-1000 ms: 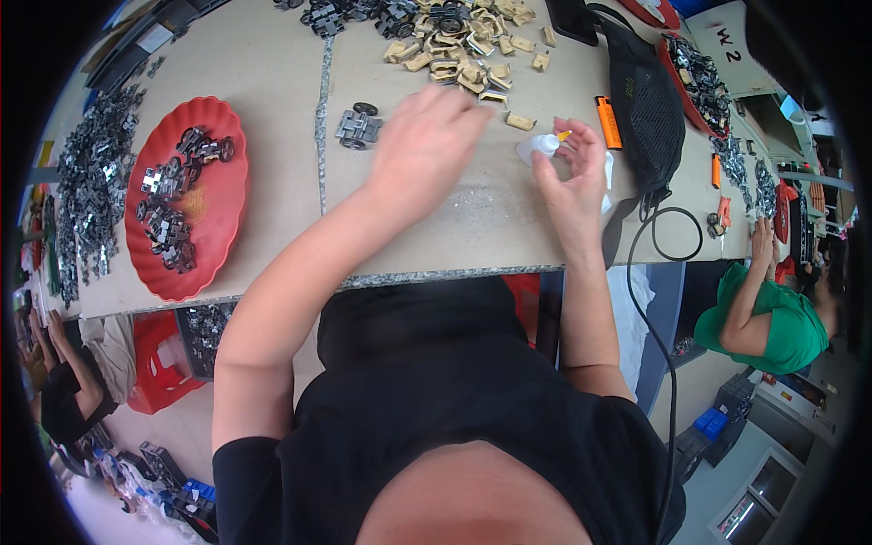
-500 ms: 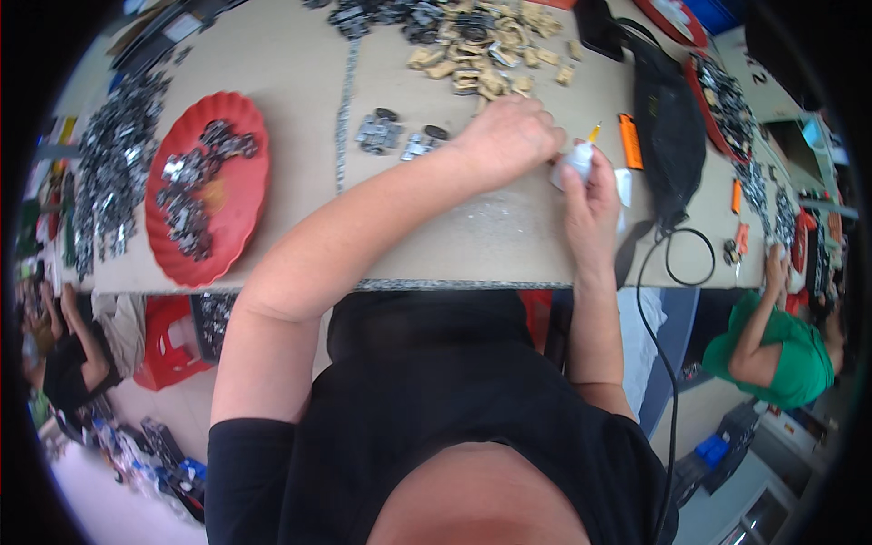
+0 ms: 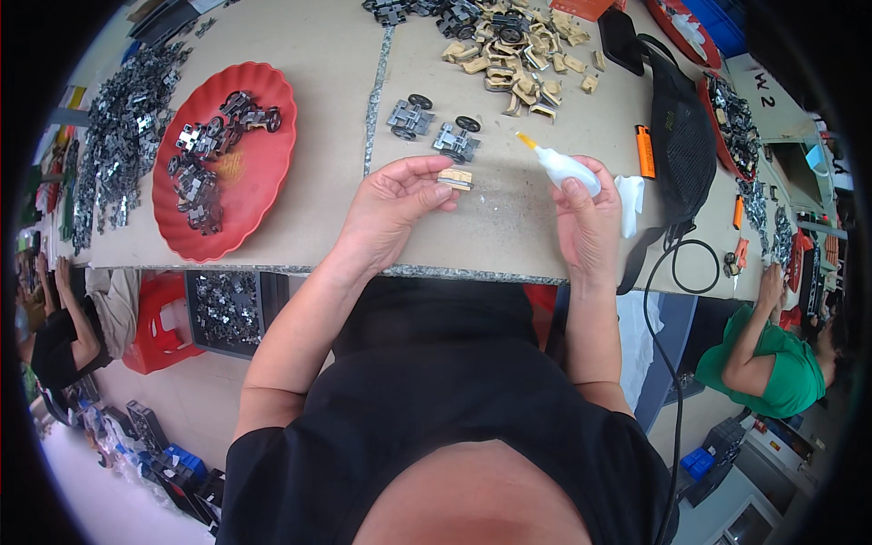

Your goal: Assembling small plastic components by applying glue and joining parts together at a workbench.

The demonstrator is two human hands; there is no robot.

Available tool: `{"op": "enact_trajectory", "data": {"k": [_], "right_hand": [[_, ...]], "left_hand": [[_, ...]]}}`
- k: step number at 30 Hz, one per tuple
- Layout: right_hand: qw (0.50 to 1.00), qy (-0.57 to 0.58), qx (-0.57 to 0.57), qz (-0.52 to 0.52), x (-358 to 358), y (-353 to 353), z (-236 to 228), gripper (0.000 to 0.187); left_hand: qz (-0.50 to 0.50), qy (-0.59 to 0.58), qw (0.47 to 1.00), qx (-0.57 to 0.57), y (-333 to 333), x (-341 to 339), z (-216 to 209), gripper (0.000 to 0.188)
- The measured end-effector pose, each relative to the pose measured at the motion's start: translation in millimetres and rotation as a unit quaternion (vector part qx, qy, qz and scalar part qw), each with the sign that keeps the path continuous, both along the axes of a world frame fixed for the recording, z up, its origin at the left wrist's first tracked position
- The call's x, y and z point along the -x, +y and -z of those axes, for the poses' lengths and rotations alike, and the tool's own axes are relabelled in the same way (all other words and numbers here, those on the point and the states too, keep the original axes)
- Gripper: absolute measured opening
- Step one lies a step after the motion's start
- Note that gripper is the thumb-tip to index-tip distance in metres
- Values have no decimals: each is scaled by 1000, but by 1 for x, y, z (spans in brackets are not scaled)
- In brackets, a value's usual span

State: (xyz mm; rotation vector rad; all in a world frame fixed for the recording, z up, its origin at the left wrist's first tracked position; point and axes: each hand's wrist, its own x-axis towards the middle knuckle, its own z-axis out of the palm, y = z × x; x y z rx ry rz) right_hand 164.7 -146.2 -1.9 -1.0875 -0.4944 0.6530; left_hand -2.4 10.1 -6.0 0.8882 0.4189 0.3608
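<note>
Between the thumb and fingers of my left hand (image 3: 392,204) is a small tan plastic part (image 3: 457,178), held above the table near its front edge. My right hand (image 3: 586,211) grips a white squeeze bottle (image 3: 569,171) whose yellow nozzle points up and to the left. Just beyond my left hand, two small grey wheeled chassis pieces (image 3: 411,119) stand on the table, the nearer one (image 3: 456,138) close to my fingertips. Farther off lies a pile of tan plastic parts (image 3: 527,77), with dark wheeled pieces (image 3: 459,18) heaped beside it.
A red scalloped plate (image 3: 263,195) with dark wheeled pieces stands at the left, near a heap of small metallic parts (image 3: 118,136). At the right lie an orange lighter (image 3: 645,151), a black bag (image 3: 681,136) and a cable (image 3: 668,359). Co-workers sit at both sides, one in green (image 3: 772,359).
My left hand has come back from the tan pile toward the front left, now with a tan part in it. The bottle has tilted, its nozzle swinging leftward.
</note>
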Motion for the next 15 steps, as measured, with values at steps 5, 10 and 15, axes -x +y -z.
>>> {"op": "enact_trajectory", "data": {"k": [5, 10, 15], "right_hand": [[978, 166, -113, -50, 8, 14, 4, 22], [996, 69, -57, -12, 19, 19, 5, 22], [998, -62, -34, 2, 24, 16, 11, 23]], "left_hand": [[-17, -4, 999, -36, -2, -1, 4, 26], [-10, 0, 997, -71, -2, -1, 12, 27], [-5, 8, 997, -71, -1, -2, 8, 27]]}}
